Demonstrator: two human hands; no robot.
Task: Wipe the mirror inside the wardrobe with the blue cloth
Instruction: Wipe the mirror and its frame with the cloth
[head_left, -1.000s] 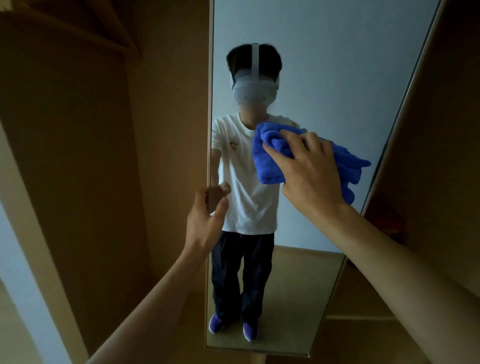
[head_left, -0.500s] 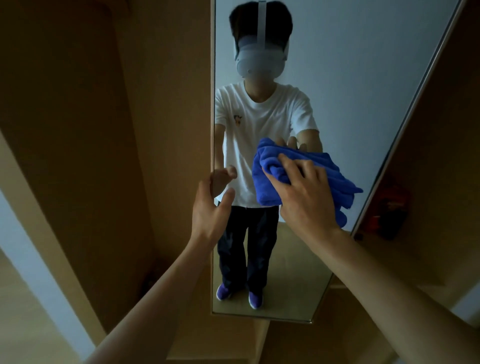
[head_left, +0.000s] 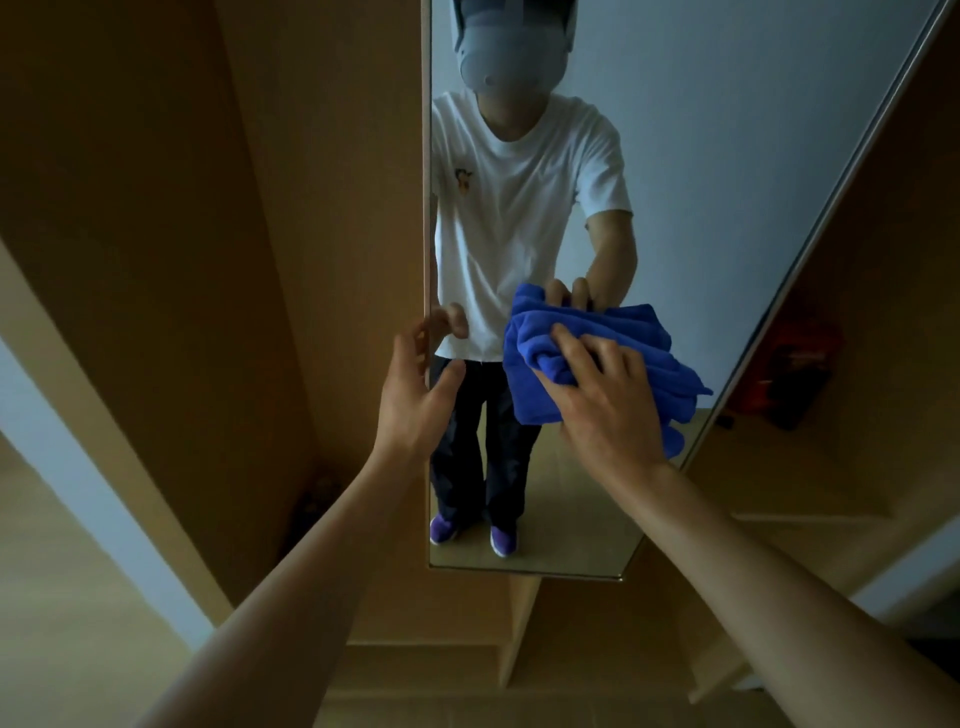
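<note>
While both bare forearms reach in from the bottom edge, two hands work at one mirror (head_left: 701, 171). Left hand (head_left: 415, 395): fingers curled loosely at the mirror's left edge, thumb apart, nothing clamped; contact with the frame can't be confirmed. Right hand (head_left: 608, 405): palm spread flat, pressing one bunched blue cloth (head_left: 550, 353) against the glass, mid-height, right of centre. Behind: wooden wardrobe panels (head_left: 182, 260) on both sides. Reflection shows one person, white T-shirt, dark trousers, two purple shoes. One red-black object (head_left: 795, 374) on the right shelf, too dim to identify.
</note>
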